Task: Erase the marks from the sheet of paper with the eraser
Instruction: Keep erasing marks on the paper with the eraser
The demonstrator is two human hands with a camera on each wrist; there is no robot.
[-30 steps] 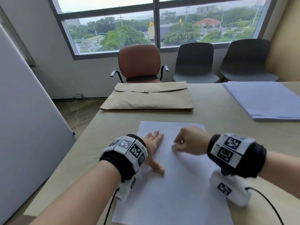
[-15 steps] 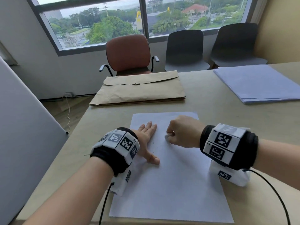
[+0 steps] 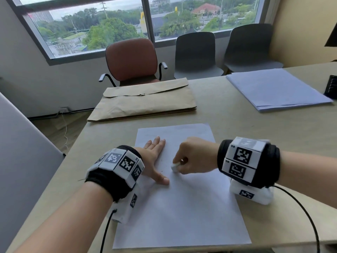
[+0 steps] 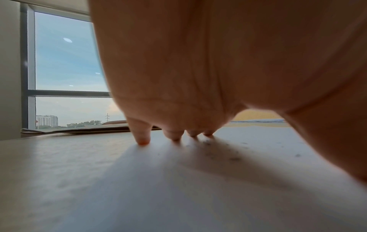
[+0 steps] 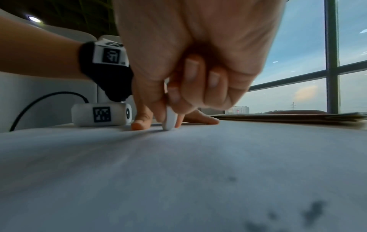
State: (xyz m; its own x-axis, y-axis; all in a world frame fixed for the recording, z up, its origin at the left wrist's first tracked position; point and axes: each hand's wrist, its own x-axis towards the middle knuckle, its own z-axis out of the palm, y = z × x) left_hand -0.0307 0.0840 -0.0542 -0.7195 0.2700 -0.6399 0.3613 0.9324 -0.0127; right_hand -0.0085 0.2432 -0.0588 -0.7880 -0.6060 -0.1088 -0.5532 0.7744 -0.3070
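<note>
A white sheet of paper (image 3: 182, 207) lies on the table in front of me. My left hand (image 3: 155, 161) lies flat on the sheet's left part, fingers straight and pressing down; its fingertips (image 4: 143, 139) touch the surface in the left wrist view. My right hand (image 3: 193, 157) pinches a small white eraser (image 3: 175, 167) between thumb and fingers, its lower end on the paper just right of the left thumb. In the right wrist view the eraser (image 5: 169, 119) stands on end on the sheet (image 5: 178, 172). Small dark crumbs (image 4: 222, 152) lie on the paper near the left hand.
A brown envelope (image 3: 145, 101) lies at the table's far side, a stack of pale blue sheets (image 3: 277, 90) at the right. A dark object (image 3: 331, 86) sits at the right edge. Three chairs stand beyond the table (image 3: 273, 136), below the window.
My right hand with the eraser has shifted nearer to me along the paper, towards the left thumb. The left hand stays flat on the sheet. The head view has tilted.
</note>
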